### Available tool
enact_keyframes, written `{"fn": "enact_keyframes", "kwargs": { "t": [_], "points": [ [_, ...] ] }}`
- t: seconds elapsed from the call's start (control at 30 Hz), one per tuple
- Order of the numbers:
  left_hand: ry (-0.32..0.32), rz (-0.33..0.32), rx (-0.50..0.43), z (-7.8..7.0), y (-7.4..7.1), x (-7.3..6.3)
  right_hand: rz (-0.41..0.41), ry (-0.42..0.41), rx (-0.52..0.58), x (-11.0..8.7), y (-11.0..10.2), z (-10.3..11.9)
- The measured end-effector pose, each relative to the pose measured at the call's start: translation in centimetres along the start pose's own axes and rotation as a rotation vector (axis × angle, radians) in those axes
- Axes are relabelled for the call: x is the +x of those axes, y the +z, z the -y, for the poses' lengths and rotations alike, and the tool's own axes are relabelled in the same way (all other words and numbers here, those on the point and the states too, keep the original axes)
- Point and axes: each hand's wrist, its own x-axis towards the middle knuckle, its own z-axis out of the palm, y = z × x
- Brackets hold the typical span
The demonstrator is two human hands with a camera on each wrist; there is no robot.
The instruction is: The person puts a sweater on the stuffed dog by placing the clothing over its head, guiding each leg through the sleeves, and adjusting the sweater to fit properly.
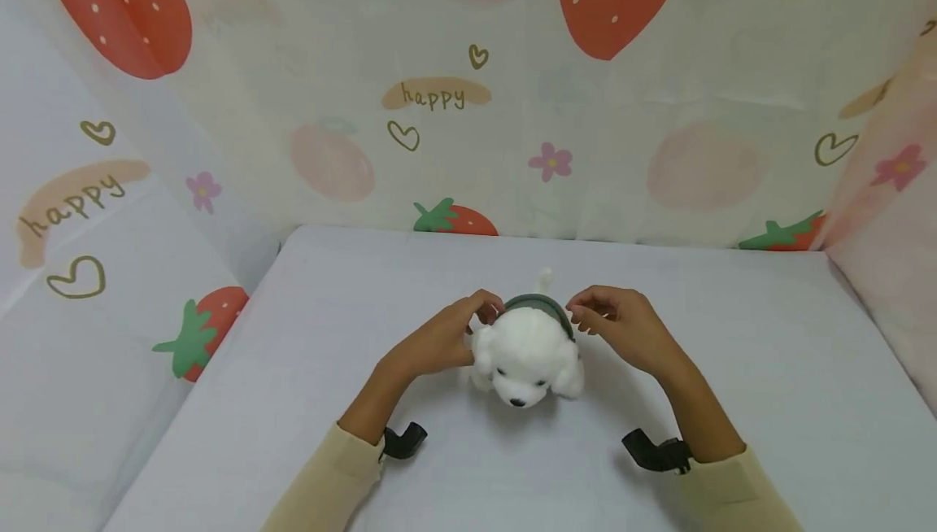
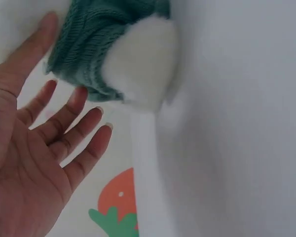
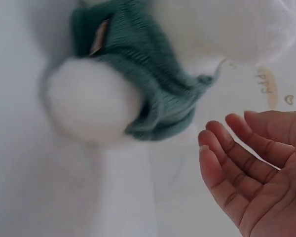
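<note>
A white plush dog (image 1: 529, 353) stands on the table, its black nose toward me and its thin white tail (image 1: 545, 278) sticking up behind. Around its body is a green knitted sweater (image 2: 89, 49), with a small dark tag (image 3: 100, 37) in the right wrist view. At the dog's left-hand side in the head view is my left hand (image 1: 439, 342); its spread fingers reach the sweater, and the thumb lies along the white fur in the left wrist view. My right hand (image 1: 624, 324), fingers loosely bent, hovers just beside the sweater's other side, holding nothing.
The white table (image 1: 351, 288) ends at a back wall sheet (image 1: 600, 109) printed with strawberries, hearts and flowers. Similar sheets hang at the left and right. A black wrist-worn device (image 1: 405, 441) sits on the left wrist, another black device (image 1: 655, 451) on the right.
</note>
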Motion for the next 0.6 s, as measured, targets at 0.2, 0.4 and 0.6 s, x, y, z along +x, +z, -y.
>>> {"fn": "enact_keyframes", "kwargs": {
  "t": [0.2,0.4,0.6],
  "points": [
    [-0.082,0.019,-0.009,0.1,1.1,-1.3,-0.061,-0.139,-0.090,-2.4,1.0,-1.2],
    [-0.110,-0.039,-0.019,-0.2,2.2,-1.3,0.031,-0.126,-0.099,-3.3,3.7,-1.6],
    [-0.107,-0.038,0.056,-0.5,3.0,-0.6,-0.012,-0.093,-0.126,-3.0,5.4,-1.8]
  ]
}}
